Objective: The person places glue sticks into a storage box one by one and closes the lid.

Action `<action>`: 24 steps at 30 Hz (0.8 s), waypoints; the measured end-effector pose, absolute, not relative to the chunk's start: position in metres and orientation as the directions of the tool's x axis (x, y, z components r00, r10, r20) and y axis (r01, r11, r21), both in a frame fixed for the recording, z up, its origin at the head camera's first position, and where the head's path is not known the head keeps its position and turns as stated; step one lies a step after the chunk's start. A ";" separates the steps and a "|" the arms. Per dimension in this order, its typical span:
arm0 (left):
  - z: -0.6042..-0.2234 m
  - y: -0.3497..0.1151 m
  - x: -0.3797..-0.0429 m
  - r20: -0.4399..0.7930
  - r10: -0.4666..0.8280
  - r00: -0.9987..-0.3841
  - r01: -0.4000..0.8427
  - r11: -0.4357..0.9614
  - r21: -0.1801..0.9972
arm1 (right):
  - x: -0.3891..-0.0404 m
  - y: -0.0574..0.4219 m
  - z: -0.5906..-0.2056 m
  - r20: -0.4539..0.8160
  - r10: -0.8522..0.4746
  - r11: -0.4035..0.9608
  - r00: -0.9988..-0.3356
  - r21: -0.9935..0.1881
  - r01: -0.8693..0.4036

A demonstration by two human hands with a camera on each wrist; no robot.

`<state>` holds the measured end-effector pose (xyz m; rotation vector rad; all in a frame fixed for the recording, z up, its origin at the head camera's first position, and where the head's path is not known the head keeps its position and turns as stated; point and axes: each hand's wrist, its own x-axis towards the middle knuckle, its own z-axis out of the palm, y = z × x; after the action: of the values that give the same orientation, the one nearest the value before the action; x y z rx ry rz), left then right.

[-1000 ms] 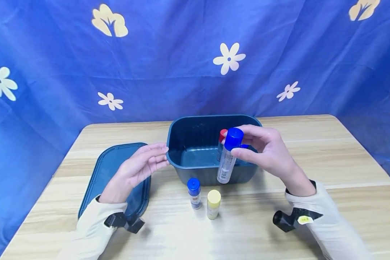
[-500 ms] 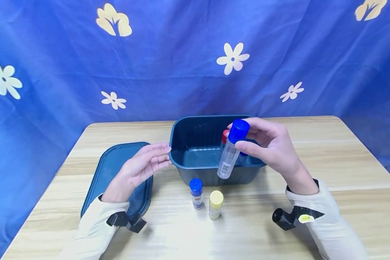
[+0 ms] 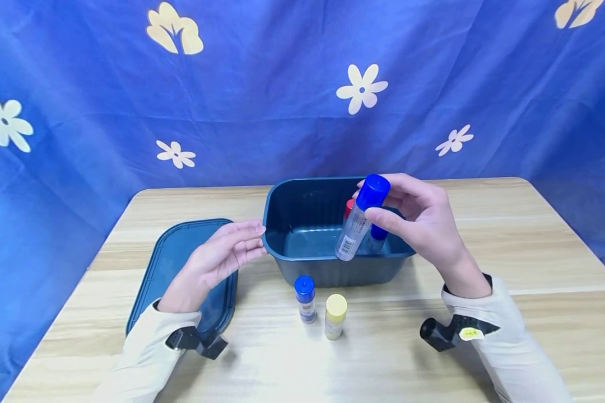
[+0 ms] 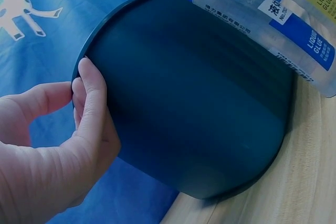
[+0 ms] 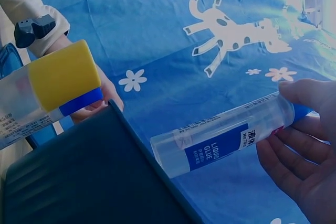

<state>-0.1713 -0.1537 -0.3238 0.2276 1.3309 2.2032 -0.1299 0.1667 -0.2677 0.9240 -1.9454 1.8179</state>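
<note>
My right hand (image 3: 418,218) grips a liquid glue bottle (image 3: 354,224) near its blue cap, thumb on one side and fingers on the other. The clear bottle tilts over the front of a dark teal plastic box (image 3: 333,272), its base close to the front rim. My left hand (image 3: 227,257) pinches the box's left rim; in the left wrist view its fingers (image 4: 93,87) lie along the outer wall. Inside the box stand a red-capped bottle (image 3: 349,207) and a blue-capped bottle (image 3: 378,235), both partly hidden. The label reading "LIQUID GLUE" faces the right wrist camera.
In front of the box, a blue-capped glue bottle (image 3: 305,299) and a yellow-capped one (image 3: 335,317) stand upright on the wooden table (image 3: 524,252). A teal lid (image 3: 173,254) lies at the left, partly under my left forearm. A blue flowered cloth (image 3: 262,112) hangs behind.
My right hand has lifted the glue bottle a little and carried it back over the box's front edge, tilting it more. My left hand stays at the rim.
</note>
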 end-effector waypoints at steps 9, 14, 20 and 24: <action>-0.323 -0.154 -0.170 -0.124 0.529 -0.839 -0.358 -0.367 0.858 | -0.134 0.165 -0.271 0.641 -0.217 -0.017 -0.736 -0.756 -0.654; -0.325 -0.154 -0.169 -0.118 0.532 -0.839 -0.353 -0.366 0.861 | -0.137 0.164 -0.278 0.619 -0.267 0.016 -0.739 -0.764 -0.645; -0.326 -0.153 -0.168 -0.112 0.532 -0.839 -0.352 -0.374 0.858 | -0.141 0.162 -0.286 0.554 -0.353 0.075 -0.754 -0.787 -0.613; -0.326 -0.152 -0.168 -0.119 0.525 -0.843 -0.352 -0.371 0.859 | -0.143 0.160 -0.292 0.475 -0.393 0.176 -0.787 -0.802 -0.571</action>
<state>-0.1677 -0.1522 -0.3258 0.2358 1.3332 2.2227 -0.1428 0.1601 -0.2920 0.9459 -2.2813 1.6710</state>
